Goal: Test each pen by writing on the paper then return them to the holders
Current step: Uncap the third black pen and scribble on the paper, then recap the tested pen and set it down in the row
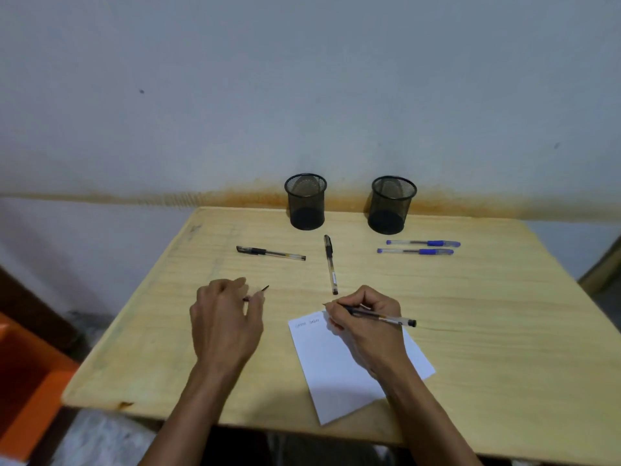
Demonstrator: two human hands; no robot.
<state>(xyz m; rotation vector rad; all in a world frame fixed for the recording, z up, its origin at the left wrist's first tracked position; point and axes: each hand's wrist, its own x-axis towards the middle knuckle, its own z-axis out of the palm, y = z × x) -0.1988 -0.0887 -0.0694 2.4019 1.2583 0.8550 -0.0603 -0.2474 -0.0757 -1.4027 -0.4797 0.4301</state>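
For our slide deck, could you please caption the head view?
Right hand poised with a pen over paper; left hand holds its cap.

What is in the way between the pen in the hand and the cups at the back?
Only one thing lies on the path: a black pen flat on the table, between the right hand with its pen and the two holders. Lifted, the pen passes over it easily. The holders look empty.
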